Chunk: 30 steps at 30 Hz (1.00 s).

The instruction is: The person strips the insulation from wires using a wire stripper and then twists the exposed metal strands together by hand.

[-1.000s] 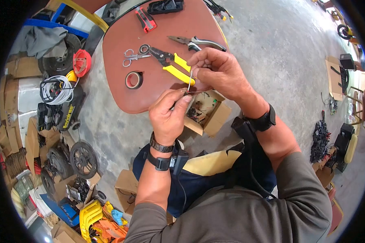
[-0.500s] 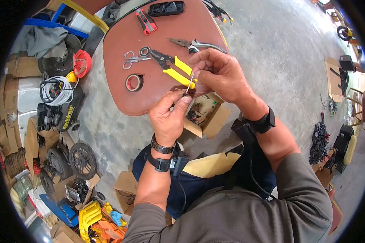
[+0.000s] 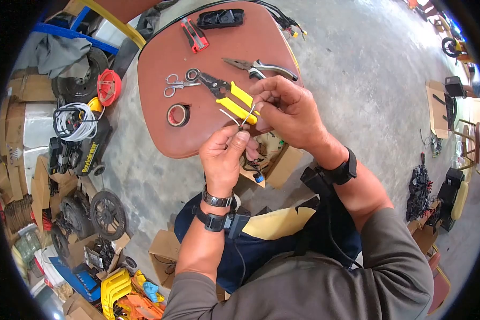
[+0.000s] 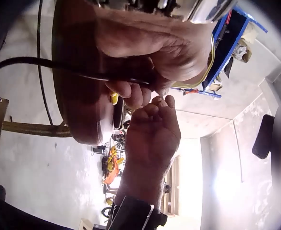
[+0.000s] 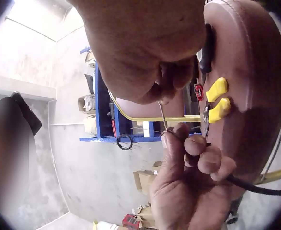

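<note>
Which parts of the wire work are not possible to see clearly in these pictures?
- Head view: the wire end inside the right hand, hidden by its fingers.
- Left wrist view: what the left hand pinches; the fingers cover it.
- Head view: contents of the cardboard box, too small, partly behind the hands.

The tabletop [image 3: 165, 53] is reddish brown. The pliers [image 3: 226, 93] have yellow handles and black jaws. The tape roll [image 3: 178, 114] is red with a black rim; the scissors [image 3: 178, 84] silver; the cutter [image 3: 196, 28] red and black.
</note>
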Motion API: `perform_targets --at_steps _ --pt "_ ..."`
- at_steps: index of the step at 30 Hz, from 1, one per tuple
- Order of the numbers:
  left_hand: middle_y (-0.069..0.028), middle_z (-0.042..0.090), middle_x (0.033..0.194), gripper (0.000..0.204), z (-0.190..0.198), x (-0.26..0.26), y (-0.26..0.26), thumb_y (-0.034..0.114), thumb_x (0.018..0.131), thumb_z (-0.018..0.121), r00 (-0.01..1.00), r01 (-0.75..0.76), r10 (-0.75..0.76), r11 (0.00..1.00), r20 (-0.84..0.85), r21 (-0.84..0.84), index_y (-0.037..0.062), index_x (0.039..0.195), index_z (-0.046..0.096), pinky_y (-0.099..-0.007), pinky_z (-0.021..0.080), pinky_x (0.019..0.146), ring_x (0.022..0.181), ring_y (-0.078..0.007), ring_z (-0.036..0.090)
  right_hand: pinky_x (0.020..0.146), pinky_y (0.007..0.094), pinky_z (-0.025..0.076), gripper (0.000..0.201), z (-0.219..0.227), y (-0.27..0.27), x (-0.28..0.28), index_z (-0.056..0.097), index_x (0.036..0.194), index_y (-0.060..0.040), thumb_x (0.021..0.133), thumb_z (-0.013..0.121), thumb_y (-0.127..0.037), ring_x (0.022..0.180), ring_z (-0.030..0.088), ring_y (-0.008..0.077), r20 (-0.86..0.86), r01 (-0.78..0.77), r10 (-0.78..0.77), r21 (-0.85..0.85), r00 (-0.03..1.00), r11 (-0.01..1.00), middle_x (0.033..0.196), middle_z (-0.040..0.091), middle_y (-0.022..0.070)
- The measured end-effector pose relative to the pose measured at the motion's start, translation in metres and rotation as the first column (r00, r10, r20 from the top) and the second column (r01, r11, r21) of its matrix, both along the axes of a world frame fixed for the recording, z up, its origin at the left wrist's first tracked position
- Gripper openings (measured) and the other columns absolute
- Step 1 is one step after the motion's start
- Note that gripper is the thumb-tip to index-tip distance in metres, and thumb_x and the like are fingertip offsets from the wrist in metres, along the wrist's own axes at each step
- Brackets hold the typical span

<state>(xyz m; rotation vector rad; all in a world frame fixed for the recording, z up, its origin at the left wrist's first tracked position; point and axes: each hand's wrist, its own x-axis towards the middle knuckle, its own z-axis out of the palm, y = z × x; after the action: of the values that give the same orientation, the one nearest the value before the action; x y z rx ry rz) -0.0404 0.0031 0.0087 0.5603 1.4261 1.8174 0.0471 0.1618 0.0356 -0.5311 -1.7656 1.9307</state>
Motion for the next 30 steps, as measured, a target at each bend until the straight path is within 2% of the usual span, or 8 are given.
perform_targets --at_steps 8,13,16,22,25,30 --pt "-0.0129 0.066 0.079 0.022 0.001 0.000 0.002 0.016 0.097 0.061 0.989 0.037 -0.034 0.999 0.144 -0.017 -0.0043 0.105 0.062 -0.0297 0.051 0.056 0.063 -0.0198 0.063 0.065 0.0205 0.051 0.023 -0.003 -0.002 0.000 0.060 0.111 -0.0007 0.089 0.057 0.004 0.076 0.058 0.0029 -0.038 0.019 -0.017 0.061 0.999 0.998 0.086 0.060 -0.0012" --pt "-0.0127 0.066 0.079 0.022 -0.003 0.000 0.003 0.017 0.098 0.061 0.994 0.021 -0.021 1.000 0.104 -0.003 -0.0040 0.104 0.062 -0.0296 0.051 0.056 0.064 -0.0197 0.063 0.066 0.0203 0.050 0.023 -0.001 -0.003 0.001 0.059 0.112 0.0001 0.090 0.057 0.003 0.077 0.058 0.0029 -0.051 0.006 -0.004 0.038 0.999 0.999 0.087 0.060 -0.0006" --pt "-0.0125 0.066 0.079 0.022 -0.003 -0.002 0.003 0.017 0.098 0.061 0.996 0.021 -0.021 1.000 0.091 0.000 -0.0038 0.104 0.063 -0.0294 0.051 0.056 0.064 -0.0197 0.064 0.066 0.0201 0.050 0.023 -0.007 -0.004 0.000 0.059 0.113 0.0006 0.090 0.057 0.003 0.077 0.058 0.0032 -0.087 0.046 -0.036 0.117 0.996 0.992 0.087 0.060 -0.0005" --pt "-0.0122 0.067 0.079 0.021 -0.002 -0.004 0.002 0.016 0.098 0.061 0.994 0.030 -0.029 0.999 0.106 -0.013 -0.0036 0.105 0.063 -0.0285 0.051 0.055 0.062 -0.0193 0.063 0.067 0.0203 0.050 0.023 -0.003 -0.006 -0.001 0.059 0.113 0.0007 0.091 0.057 0.002 0.078 0.059 0.0037 -0.063 0.027 -0.023 0.059 0.998 0.998 0.085 0.062 0.0001" --pt "-0.0121 0.067 0.078 0.021 0.000 -0.004 0.002 0.016 0.098 0.060 0.991 0.019 -0.014 0.999 0.132 -0.033 -0.0037 0.106 0.064 -0.0276 0.050 0.053 0.059 -0.0186 0.062 0.066 0.0207 0.052 0.020 -0.004 0.000 0.001 0.060 0.111 0.0004 0.092 0.059 0.001 0.080 0.061 0.0042 -0.024 0.005 0.002 0.293 1.000 0.956 0.084 0.064 0.0005" --pt "-0.0116 0.067 0.076 0.021 0.003 -0.003 0.002 0.016 0.098 0.059 0.986 0.031 -0.016 0.996 0.163 -0.087 -0.0032 0.106 0.064 -0.0259 0.048 0.049 0.055 -0.0170 0.060 0.066 0.0219 0.053 0.014 0.005 -0.003 0.001 0.061 0.107 0.0009 0.094 0.060 -0.001 0.077 0.063 0.0050 -0.045 -0.022 0.031 0.192 0.998 0.981 0.085 0.067 0.0024"
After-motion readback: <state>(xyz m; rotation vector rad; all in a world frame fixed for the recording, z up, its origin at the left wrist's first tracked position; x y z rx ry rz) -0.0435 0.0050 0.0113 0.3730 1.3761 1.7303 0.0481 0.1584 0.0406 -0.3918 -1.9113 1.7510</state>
